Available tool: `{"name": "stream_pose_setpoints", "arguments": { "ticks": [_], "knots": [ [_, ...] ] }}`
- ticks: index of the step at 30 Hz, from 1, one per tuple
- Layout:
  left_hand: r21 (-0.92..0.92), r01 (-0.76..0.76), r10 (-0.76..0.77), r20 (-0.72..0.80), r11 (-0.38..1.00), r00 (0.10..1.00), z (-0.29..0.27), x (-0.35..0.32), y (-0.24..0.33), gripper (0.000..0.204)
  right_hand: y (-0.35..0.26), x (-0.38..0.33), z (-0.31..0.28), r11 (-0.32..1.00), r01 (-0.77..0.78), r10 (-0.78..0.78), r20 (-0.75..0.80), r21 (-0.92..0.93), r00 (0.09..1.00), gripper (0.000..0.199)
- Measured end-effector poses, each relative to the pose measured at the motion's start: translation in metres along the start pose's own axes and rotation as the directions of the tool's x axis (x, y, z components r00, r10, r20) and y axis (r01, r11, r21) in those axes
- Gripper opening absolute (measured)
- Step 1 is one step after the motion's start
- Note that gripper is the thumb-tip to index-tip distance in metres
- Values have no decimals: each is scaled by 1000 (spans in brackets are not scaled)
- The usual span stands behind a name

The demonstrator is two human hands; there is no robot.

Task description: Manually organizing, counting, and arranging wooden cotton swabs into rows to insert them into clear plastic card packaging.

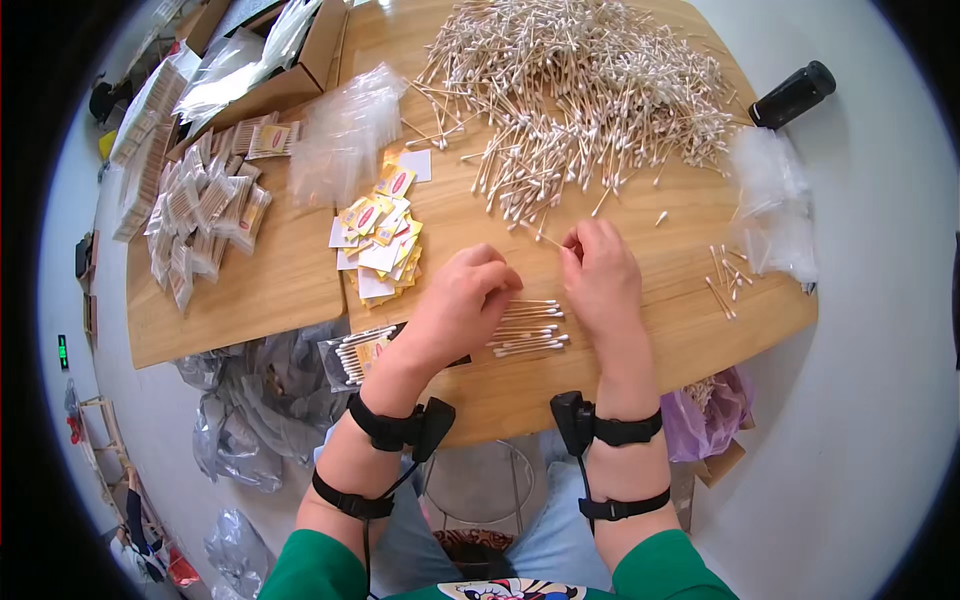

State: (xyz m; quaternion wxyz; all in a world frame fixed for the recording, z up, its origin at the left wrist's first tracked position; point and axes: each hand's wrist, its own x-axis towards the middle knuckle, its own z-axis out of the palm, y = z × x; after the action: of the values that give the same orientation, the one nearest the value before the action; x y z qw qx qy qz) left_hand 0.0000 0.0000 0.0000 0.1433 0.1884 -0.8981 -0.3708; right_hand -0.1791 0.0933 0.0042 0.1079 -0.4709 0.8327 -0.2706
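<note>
My right hand (603, 272) pinches a wooden-stemmed cotton swab (546, 237) just in front of a large loose heap of cotton swabs (580, 90). To its left, my left hand (465, 303) has its fingers curled. It covers the left ends of a small row of cotton swabs (530, 328) lying side by side on the table; whether it grips any is hidden. By my left wrist lies a clear bag of cotton swabs (358, 352) with a yellow card in it, partly covered by the wrist.
Yellow and white cards (378, 245) are piled at left, beside flat clear bags (345, 140). Packed swab bags (205, 205) and a cardboard box (300, 80) lie farther left. On the right are a black bottle (793, 95), clear plastic (775, 205) and several stray swabs (728, 275).
</note>
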Motion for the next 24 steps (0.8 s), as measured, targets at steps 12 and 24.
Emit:
{"name": "stream_pose_setpoints", "arguments": {
  "ticks": [12,24],
  "knots": [
    [89,-10,29,-218,996,976,6,5,6,12,-10,-3,-8,972,52,-82,124,229,989,12],
    [16,34,-30,-219,999,975,-1,2,4,20,1,-2,-14,990,20,-38,130,137,991,10]
  ]
}}
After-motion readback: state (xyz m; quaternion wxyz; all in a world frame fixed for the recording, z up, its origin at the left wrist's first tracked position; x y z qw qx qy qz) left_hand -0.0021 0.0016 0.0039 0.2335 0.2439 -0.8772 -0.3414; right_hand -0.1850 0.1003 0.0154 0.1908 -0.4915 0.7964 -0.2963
